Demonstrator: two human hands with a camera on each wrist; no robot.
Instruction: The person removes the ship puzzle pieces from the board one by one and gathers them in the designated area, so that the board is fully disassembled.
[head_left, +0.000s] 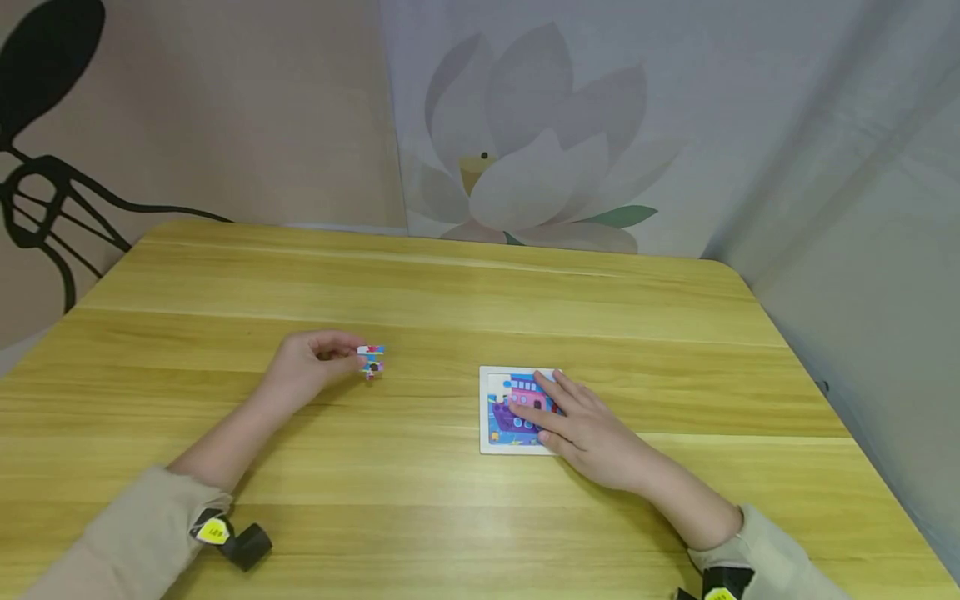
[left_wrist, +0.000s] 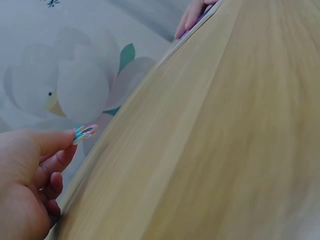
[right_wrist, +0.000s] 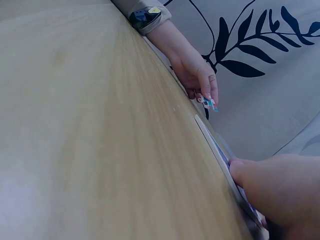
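Between thumb and fingertips my left hand (head_left: 311,367) pinches a small multicoloured jigsaw piece (head_left: 372,360), held left of the puzzle. In the left wrist view the jigsaw piece (left_wrist: 85,133) juts out past the thumb tip. My right hand (head_left: 592,429) rests with spread fingers on the right part of a white-framed jigsaw puzzle (head_left: 510,423), covering some of its picture. The visible picture has a pink and purple ship on blue. A pale gap (head_left: 498,386) shows at the puzzle's upper left. In the right wrist view, the puzzle frame (right_wrist: 215,145) lies flat beneath the right hand (right_wrist: 285,190).
The wooden table (head_left: 420,517) extends around both hands. Behind it hangs a pale curtain (head_left: 525,100) printed with a large flower, and a grey curtain (head_left: 862,167) hangs at the right. Dark camera mounts (head_left: 232,540) sit on both sleeves.
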